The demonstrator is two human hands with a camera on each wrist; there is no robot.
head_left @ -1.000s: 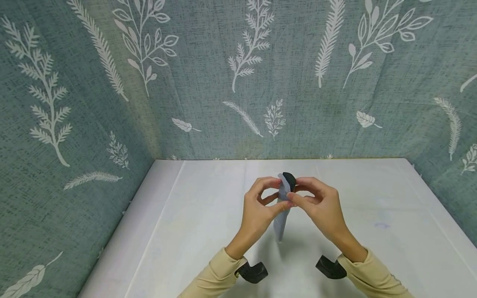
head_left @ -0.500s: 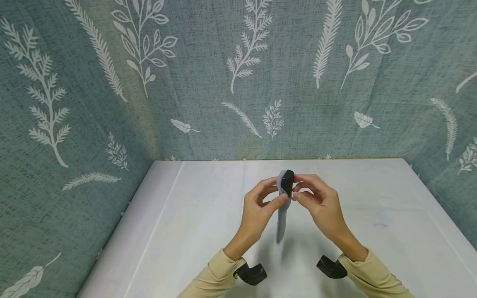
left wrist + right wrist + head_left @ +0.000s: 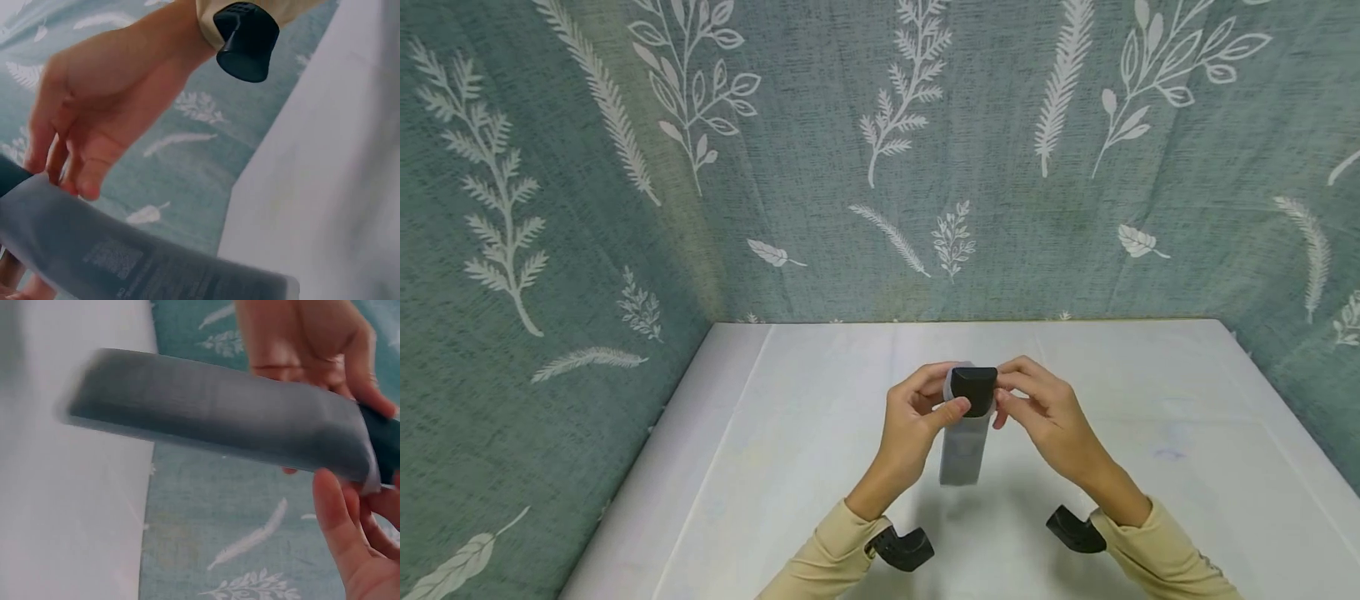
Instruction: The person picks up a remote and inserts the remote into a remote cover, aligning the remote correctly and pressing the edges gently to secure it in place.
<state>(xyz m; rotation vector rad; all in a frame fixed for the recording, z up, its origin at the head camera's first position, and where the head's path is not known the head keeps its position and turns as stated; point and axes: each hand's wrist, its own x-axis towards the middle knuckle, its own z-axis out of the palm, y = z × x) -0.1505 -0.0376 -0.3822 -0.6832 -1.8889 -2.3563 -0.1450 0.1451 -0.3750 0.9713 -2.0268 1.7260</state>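
Observation:
In the head view a flat, long black object (image 3: 974, 383) pokes its end out of a frosted plastic sleeve (image 3: 964, 454), which hangs down above the table. What kind of object it is stays hidden by the sleeve. My left hand (image 3: 910, 425) grips it from the left, thumb on the front near the sleeve's mouth, fingers behind. From the right, my right hand (image 3: 1048, 417) pinches at the sleeve's upper edge with thumb and fingertips. Fine print and a square code show on the sleeve (image 3: 187, 269) in the left wrist view; the right wrist view shows its plain side (image 3: 219, 406).
A white table (image 3: 820, 375) lies beneath both hands. Green-grey cloth (image 3: 820, 167) with white leaf prints walls it in at the back and sides. Black wrist cameras (image 3: 904, 548) sit at the cuffs of beige sleeves (image 3: 1157, 550).
The sleeved object has turned from edge-on to showing its broad face. Its top has come slightly lower. The left thumb now lies on the front, and the right fingers have shifted to the right edge.

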